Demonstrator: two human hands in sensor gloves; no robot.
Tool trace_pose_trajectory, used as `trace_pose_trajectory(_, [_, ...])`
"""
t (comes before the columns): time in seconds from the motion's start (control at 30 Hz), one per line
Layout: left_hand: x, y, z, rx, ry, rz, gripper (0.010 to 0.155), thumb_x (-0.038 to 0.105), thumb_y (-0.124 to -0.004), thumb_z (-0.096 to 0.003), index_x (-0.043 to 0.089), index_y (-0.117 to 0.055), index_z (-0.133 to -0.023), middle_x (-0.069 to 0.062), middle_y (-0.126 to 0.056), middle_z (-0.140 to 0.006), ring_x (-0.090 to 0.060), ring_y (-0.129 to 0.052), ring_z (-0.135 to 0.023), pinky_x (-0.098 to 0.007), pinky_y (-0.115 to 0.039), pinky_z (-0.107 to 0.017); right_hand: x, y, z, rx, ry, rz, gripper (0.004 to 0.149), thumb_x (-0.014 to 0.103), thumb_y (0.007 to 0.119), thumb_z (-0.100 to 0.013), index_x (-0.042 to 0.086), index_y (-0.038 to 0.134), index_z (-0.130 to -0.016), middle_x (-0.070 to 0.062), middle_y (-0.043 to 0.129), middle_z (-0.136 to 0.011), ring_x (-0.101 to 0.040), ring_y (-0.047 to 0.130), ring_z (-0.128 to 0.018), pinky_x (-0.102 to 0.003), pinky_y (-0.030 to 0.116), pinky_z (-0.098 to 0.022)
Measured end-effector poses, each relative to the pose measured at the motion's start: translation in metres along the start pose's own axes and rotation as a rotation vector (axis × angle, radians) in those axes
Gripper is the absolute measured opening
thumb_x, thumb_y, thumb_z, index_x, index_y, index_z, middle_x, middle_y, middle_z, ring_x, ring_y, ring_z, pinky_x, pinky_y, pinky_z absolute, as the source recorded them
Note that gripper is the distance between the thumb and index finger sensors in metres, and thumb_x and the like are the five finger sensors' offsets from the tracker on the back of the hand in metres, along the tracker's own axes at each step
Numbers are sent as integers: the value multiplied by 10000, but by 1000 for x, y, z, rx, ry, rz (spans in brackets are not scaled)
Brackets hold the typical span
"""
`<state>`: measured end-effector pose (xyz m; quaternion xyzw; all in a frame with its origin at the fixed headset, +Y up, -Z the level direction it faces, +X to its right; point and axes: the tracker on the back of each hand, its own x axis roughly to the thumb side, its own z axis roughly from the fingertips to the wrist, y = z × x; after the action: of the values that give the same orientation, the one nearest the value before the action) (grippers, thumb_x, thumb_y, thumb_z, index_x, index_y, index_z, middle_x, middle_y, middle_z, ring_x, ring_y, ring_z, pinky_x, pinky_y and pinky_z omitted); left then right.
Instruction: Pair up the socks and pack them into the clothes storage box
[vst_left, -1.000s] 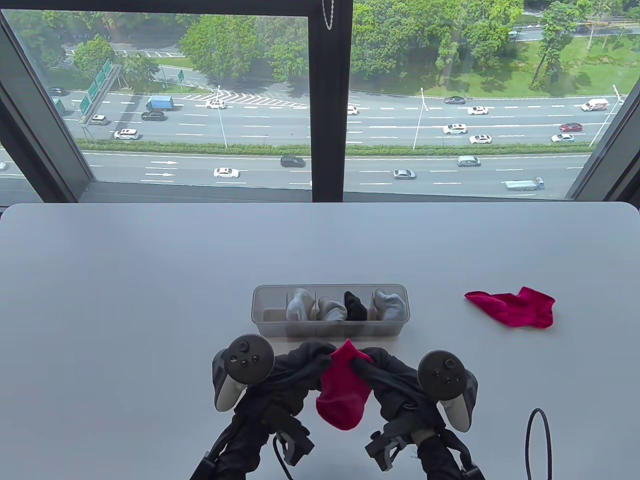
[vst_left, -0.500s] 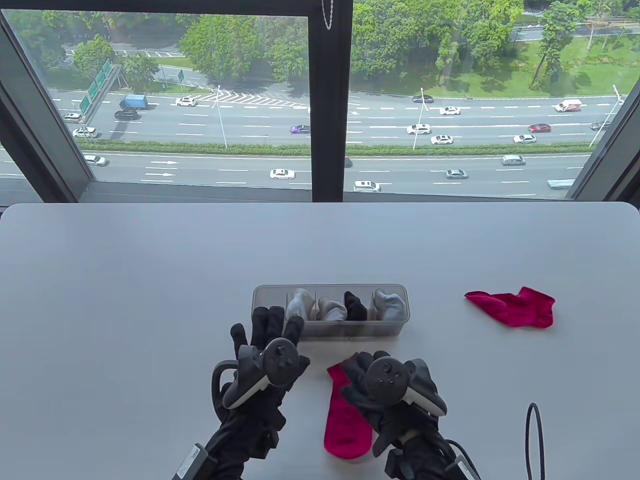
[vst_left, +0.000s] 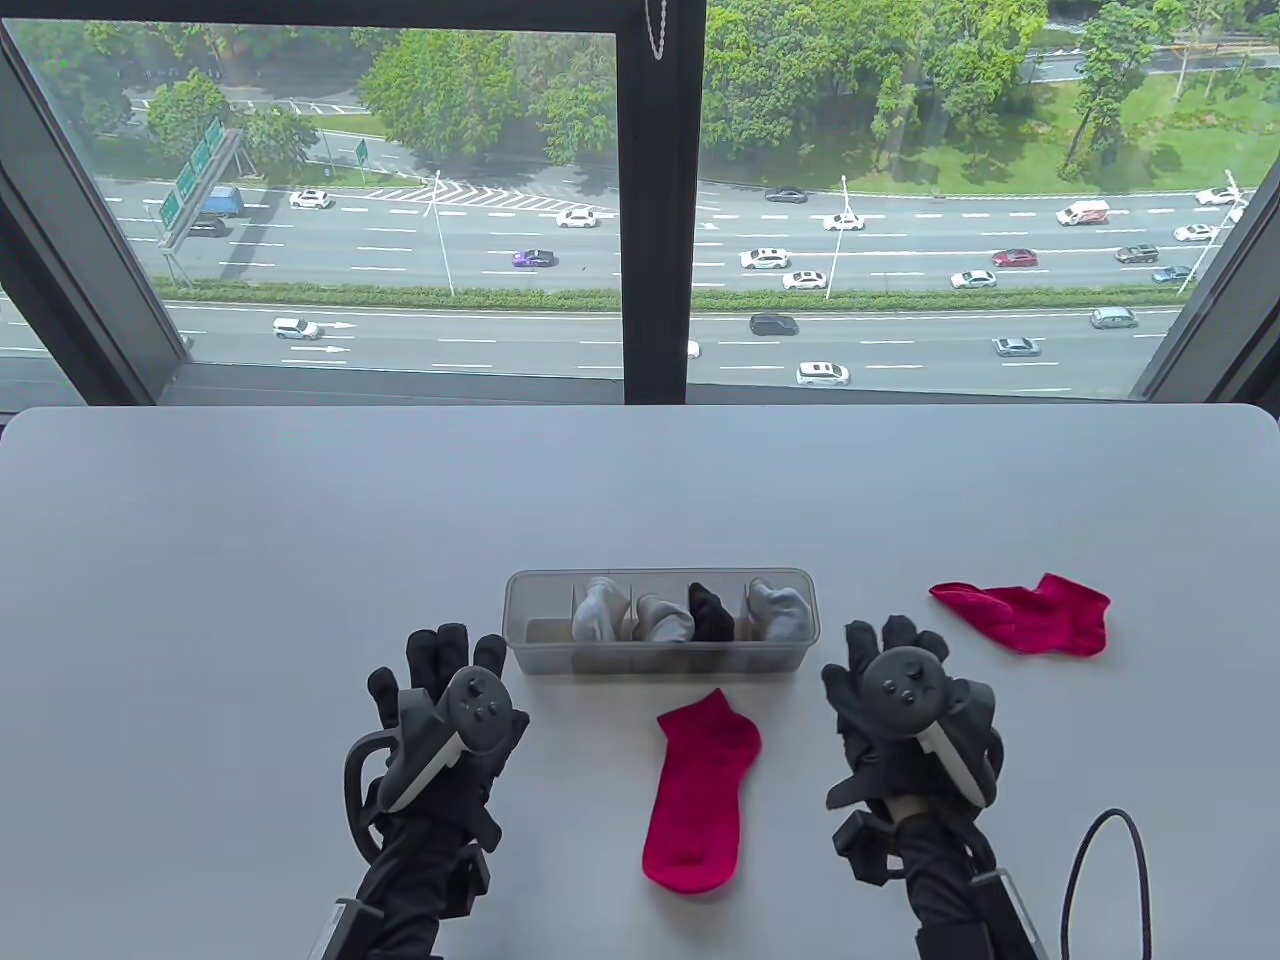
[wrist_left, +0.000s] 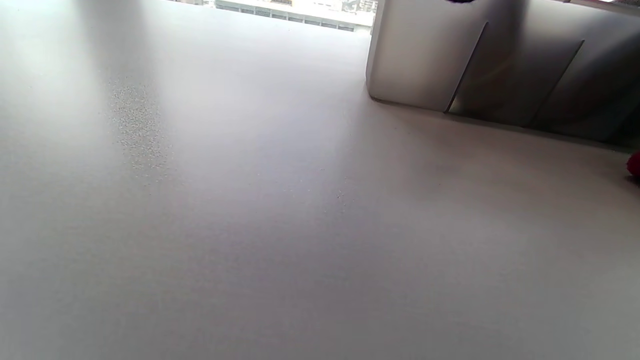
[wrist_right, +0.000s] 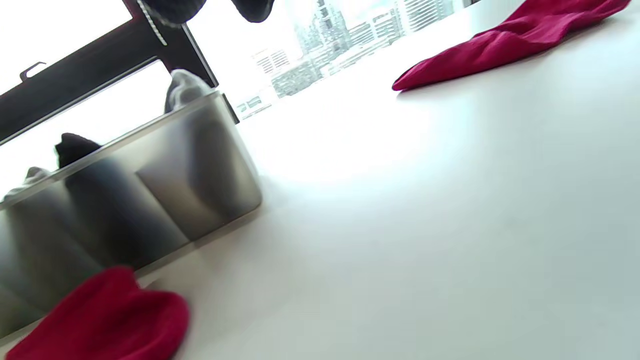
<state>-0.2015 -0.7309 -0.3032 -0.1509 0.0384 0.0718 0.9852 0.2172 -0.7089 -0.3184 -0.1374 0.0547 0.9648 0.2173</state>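
Observation:
One red sock (vst_left: 700, 790) lies flat on the white table (vst_left: 250, 560), just in front of the translucent storage box (vst_left: 530, 640). The box's compartments hold rolled grey socks (vst_left: 600, 608) and a black pair (vst_left: 711, 610); its leftmost compartment looks empty. The second red sock (vst_left: 1030, 612) lies crumpled to the right of the box, also seen as the red sock (wrist_right: 510, 37) in the right wrist view. My left hand (vst_left: 440, 665) hovers left of the flat sock, fingers spread, holding nothing. My right hand (vst_left: 885, 650) hovers right of it, fingers spread and empty, between the two red socks.
A black cable loop (vst_left: 1100, 880) lies on the table at the near right. The window frame (vst_left: 655, 200) stands beyond the table's far edge. The box wall (wrist_left: 500, 65) fills the left wrist view's upper right.
Both hands let go of the red sock, which now lies flat. The left hand drew back leftward and the right hand moved right toward the other red sock.

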Motion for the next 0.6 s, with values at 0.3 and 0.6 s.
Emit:
trace_pose_trajectory(0.3, [-6,1,-3,-13,12,42,700,481,-513,-586,370,-36,-1087,52,166,-1125,-243,214,-1063,-609,89,-731,-69,-28,-84,105,363,-4,730,524,593,-591,362,143,-1143,-91,-114,-1194,-436,-116,-1052,-647,105,-802])
trace_pose_trajectory(0.6, [1,7,-3,-4,2,35,690,472,-516,-588,367,-65,-1099,46,157,-1130,-249,204,-1067,-611,84,-732,-99,-23,-136,264,489,26,810,568,636,-558,452,18,-1070,-69,-220,-1139,-457,-172,-1021,-635,83,-811])
